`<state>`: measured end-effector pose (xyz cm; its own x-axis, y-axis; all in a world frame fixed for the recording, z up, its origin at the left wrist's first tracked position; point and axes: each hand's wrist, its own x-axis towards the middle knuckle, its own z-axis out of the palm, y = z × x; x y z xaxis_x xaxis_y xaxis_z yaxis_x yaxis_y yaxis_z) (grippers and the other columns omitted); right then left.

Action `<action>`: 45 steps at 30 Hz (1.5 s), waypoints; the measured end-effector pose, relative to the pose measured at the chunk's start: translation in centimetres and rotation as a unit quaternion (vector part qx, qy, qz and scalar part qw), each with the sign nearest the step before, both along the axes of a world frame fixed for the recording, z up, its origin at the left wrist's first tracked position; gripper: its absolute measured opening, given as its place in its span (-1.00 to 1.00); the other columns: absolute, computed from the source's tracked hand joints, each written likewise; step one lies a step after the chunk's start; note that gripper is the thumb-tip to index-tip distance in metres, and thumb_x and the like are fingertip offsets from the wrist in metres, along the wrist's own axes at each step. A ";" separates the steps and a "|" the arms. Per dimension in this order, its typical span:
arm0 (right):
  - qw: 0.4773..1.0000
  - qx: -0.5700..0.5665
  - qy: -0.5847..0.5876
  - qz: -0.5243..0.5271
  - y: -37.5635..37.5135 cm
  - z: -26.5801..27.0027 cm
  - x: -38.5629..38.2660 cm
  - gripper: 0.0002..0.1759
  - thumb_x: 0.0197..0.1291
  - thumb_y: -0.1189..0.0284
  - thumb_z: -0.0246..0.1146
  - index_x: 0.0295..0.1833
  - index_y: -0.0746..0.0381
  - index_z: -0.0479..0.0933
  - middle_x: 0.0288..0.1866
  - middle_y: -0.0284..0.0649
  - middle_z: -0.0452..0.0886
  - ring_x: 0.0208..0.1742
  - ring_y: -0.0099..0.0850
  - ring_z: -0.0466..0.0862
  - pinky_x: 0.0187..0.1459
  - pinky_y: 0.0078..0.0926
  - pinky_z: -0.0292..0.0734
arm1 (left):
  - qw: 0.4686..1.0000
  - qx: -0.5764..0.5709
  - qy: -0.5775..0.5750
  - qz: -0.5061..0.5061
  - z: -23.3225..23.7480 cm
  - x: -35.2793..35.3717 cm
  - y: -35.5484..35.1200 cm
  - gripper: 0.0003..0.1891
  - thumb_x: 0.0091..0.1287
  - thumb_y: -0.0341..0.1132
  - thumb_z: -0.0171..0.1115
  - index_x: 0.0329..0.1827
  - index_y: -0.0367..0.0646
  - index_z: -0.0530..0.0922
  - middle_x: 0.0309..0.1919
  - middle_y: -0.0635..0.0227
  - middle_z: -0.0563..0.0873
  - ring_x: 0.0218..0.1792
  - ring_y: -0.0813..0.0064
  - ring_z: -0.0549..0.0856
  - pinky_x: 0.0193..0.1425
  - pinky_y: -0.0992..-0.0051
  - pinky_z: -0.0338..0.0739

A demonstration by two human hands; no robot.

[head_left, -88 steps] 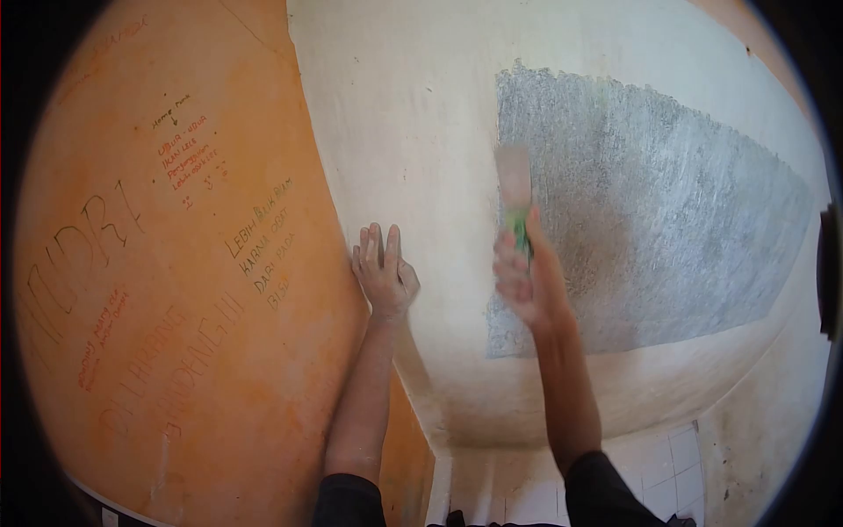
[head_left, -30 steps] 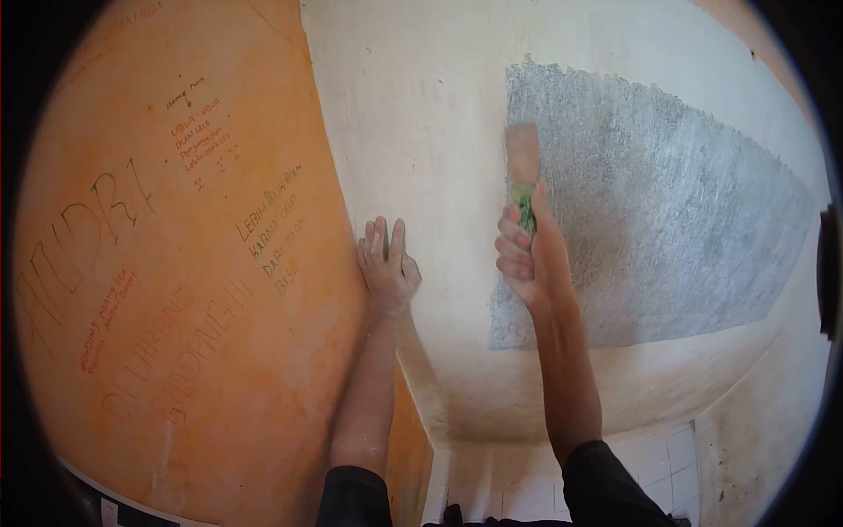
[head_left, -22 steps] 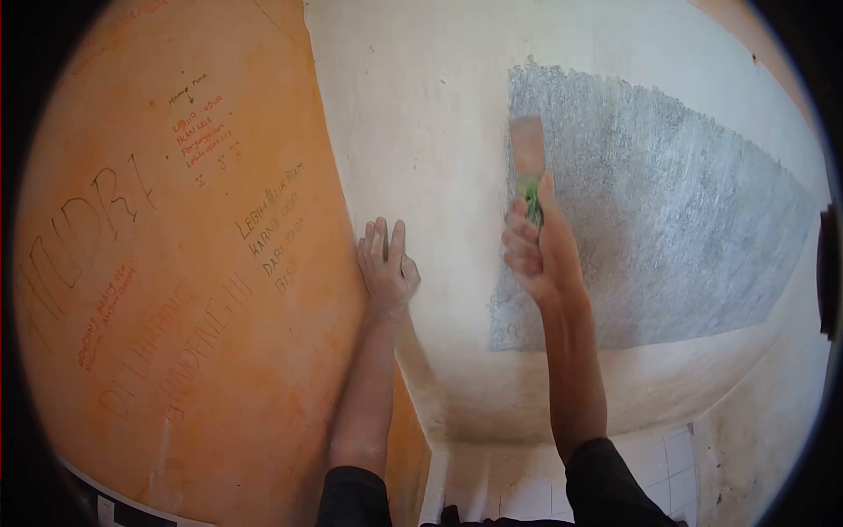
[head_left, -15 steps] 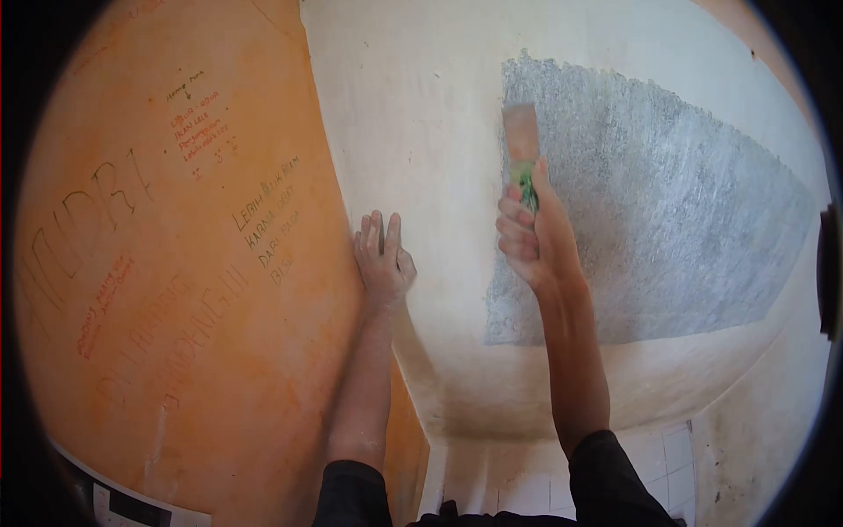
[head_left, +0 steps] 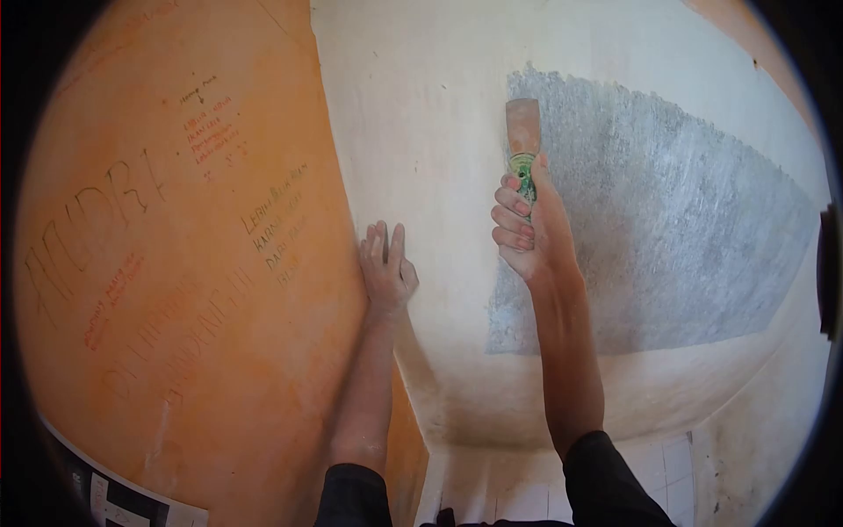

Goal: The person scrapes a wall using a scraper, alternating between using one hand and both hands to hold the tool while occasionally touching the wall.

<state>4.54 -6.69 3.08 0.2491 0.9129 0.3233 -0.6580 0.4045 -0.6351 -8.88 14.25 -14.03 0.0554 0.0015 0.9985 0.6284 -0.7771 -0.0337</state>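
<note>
1. Our right hand (head_left: pixel 527 233) is closed in a fist around the green handle of the scraper (head_left: pixel 523 132). The blade stands upright against the cream wall (head_left: pixel 421 114), at the left edge of the grey patch (head_left: pixel 667 220). If the blade tilts too steeply, we judge that it could dig in and gouge the plaster.
2. Our knuckles sit close to the wall, so a slipping blade could drag them across the rough grey patch.
3. Our left hand (head_left: pixel 386 268) lies flat on the cream wall with its fingers together, just right of the corner with the orange wall (head_left: pixel 176 263). We seem to lean on it, so a sudden slip could cost us our balance.
4. Loosened flakes and dust could fall toward our face and onto the tiled floor (head_left: pixel 650 465) below.
</note>
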 end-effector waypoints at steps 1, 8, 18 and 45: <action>1.000 -0.005 0.012 0.011 -0.3 -1.0 0.2 -0.46 0.46 -0.17 -0.06 -0.32 0.07 0.35 -0.64 -0.55 0.15 -0.77 -0.69 0.04 -0.80 -0.73 -0.08 | 1.000 -0.002 -0.001 -0.001 0.0 -0.2 -0.1 -0.42 0.24 -0.44 0.02 0.40 -0.04 0.49 0.43 0.08 0.40 0.45 -0.01 0.35 0.46 -0.03 0.25; 0.999 0.004 0.016 0.033 0.2 1.2 0.0 -0.47 0.48 -0.16 -0.08 -0.31 0.08 0.35 -0.64 -0.55 0.15 -0.76 -0.70 0.04 -0.80 -0.72 -0.09 | 1.000 0.006 0.012 -0.004 -0.4 -0.1 0.1 -0.41 0.23 -0.45 0.02 0.40 -0.06 0.48 0.45 0.06 0.36 0.45 -0.02 0.34 0.46 -0.04 0.25; 1.000 -0.008 -0.010 0.028 -0.2 1.1 0.6 -0.48 0.49 -0.13 -0.09 -0.31 0.08 0.34 -0.64 -0.55 0.15 -0.76 -0.70 0.05 -0.80 -0.74 -0.07 | 1.000 0.000 0.015 -0.013 0.4 -0.5 0.2 -0.39 0.21 -0.50 0.04 0.41 -0.07 0.46 0.45 0.05 0.35 0.47 -0.03 0.31 0.49 -0.05 0.23; 0.999 0.027 -0.024 0.014 0.3 3.8 0.4 -0.48 0.45 -0.17 -0.03 -0.30 0.06 0.32 -0.63 -0.54 0.15 -0.75 -0.68 0.08 -0.76 -0.74 -0.03 | 0.998 -0.033 0.052 -0.033 0.3 -1.0 -0.5 -0.36 0.20 -0.51 0.02 0.46 -0.15 0.39 0.47 -0.04 0.30 0.49 -0.11 0.25 0.53 -0.09 0.16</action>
